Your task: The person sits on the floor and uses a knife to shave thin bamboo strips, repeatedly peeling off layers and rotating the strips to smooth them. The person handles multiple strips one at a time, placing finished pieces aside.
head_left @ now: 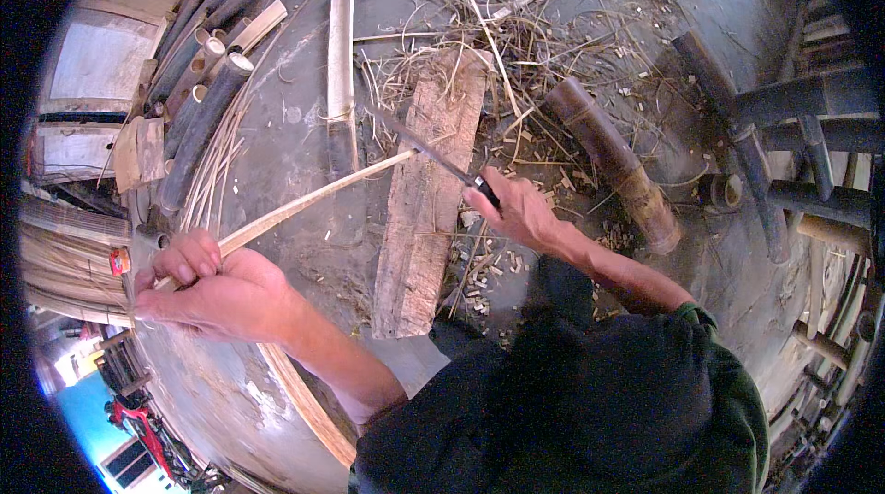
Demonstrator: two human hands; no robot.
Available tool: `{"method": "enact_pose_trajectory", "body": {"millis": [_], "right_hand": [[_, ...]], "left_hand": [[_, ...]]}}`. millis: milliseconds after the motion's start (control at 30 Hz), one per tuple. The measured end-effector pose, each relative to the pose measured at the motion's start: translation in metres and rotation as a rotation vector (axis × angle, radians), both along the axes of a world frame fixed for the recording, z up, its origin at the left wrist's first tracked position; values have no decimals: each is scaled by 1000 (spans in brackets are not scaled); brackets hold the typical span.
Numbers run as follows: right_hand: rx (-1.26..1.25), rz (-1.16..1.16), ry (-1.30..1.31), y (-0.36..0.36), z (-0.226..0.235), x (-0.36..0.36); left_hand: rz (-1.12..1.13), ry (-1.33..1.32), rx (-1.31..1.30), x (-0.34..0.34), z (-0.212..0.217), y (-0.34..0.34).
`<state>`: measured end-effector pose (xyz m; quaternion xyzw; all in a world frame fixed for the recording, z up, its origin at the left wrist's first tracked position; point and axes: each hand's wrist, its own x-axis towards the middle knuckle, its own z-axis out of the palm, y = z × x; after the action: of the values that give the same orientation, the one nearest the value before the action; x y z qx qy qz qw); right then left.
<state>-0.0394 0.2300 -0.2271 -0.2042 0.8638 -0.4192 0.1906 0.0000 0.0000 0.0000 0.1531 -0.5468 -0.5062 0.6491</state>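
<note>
The fingers of the left hand [207,287] are being curled tightly around the near end of a long bamboo strip [313,199], which is being held slanted upward and away from the body. The fingers of the right hand [516,208] are being wrapped shut around the dark handle of a long knife [419,146], whose blade is being laid against the far end of the strip, just above a weathered wooden plank [429,199] lying on the grey concrete floor [295,125]. Shavings and thin splinters are being seen scattered around the plank. A thick brown bamboo section [613,162] is lying to the right of the plank, well apart from both hands. A bundle of dark bamboo poles [207,61] is resting at the upper left, and a split bamboo half [341,61] is lying beside it.
</note>
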Motion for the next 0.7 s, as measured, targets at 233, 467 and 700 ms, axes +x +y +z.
{"method": "enact_pose_trajectory", "body": {"millis": [233, 467, 700], "right_hand": [[-53, -71, -11, 2, -14, -16], [-92, -95, -72, 8, -29, -26], [-51, -108, 4, 1, -28, -12]], "left_hand": [[-19, 51, 10, 0, -8, 0], [-66, 52, -22, -5, -2, 7], [39, 10, 5, -11, -6, 7]]}}
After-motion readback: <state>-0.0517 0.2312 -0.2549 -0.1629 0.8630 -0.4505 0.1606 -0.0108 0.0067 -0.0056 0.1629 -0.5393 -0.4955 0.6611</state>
